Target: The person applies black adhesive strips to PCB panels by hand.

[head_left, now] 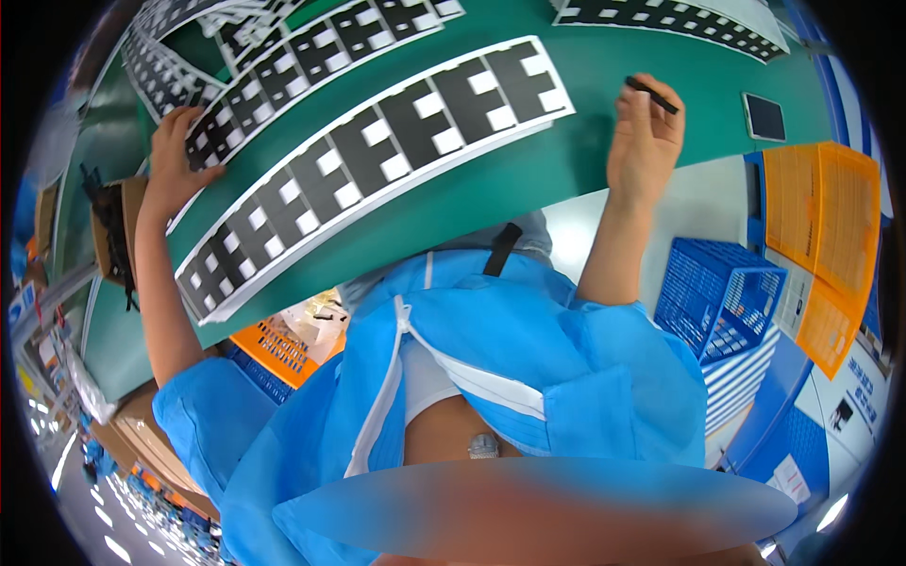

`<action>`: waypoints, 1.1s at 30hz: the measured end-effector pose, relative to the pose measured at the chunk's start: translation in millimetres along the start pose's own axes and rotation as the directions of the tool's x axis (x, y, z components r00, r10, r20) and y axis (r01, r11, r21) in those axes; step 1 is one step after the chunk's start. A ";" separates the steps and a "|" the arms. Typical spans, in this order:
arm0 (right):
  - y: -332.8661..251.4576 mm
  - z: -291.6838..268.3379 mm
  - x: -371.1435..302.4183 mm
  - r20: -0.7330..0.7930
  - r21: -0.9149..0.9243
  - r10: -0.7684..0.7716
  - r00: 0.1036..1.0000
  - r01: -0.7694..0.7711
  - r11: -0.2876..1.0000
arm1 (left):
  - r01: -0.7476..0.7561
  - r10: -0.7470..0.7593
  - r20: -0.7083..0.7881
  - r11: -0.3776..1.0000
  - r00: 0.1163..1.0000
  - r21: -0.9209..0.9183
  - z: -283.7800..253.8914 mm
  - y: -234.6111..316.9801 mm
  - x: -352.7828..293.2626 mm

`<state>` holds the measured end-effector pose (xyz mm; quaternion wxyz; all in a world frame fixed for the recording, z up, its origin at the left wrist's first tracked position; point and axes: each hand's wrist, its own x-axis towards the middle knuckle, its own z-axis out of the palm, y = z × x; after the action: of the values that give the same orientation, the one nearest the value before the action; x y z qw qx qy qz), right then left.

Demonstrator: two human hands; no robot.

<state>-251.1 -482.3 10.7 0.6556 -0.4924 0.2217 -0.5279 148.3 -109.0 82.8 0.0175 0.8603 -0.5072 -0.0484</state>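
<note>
My right hand (646,141) is raised over the right of the table, its fingers closed on a small black strip (652,95). At the left, my left hand (179,160) rests by the end of a long white sheet with black patches (283,80), thumb and fingers spread around its corner. A second long sheet with black patches and white squares (377,156) lies nearer to me, curving across the green table (585,156). Its near edge shows more white layers beneath. What lies under my left palm is hidden.
More patterned sheets lie in a loose heap (250,33) at the far left and in a stack (675,24) at the far right. A phone (763,117) sits near the right edge. Blue (722,297) and orange crates (816,208) stand to the right; a cardboard box (118,226) is at left.
</note>
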 end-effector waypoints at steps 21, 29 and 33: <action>10.7 52.2 25.2 0.611 -0.460 -0.016 0.791 0.371 0.807 | -0.322 0.212 -0.347 0.898 0.914 -0.298 37.8 287.5 29.8; -2.2 52.6 25.0 0.599 -0.556 0.039 0.799 0.381 0.738 | -0.309 0.193 -0.350 0.898 0.917 -0.313 37.8 286.9 29.7; -7.3 57.5 25.9 0.696 -0.571 -0.013 0.718 0.564 0.597 | -0.299 0.194 -0.320 0.897 0.928 -0.324 35.8 287.1 28.9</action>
<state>-199.0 -481.9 47.1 0.3217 -0.8939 0.0984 -0.2962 -91.6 -272.8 68.1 0.2554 0.7678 -0.5873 -0.0179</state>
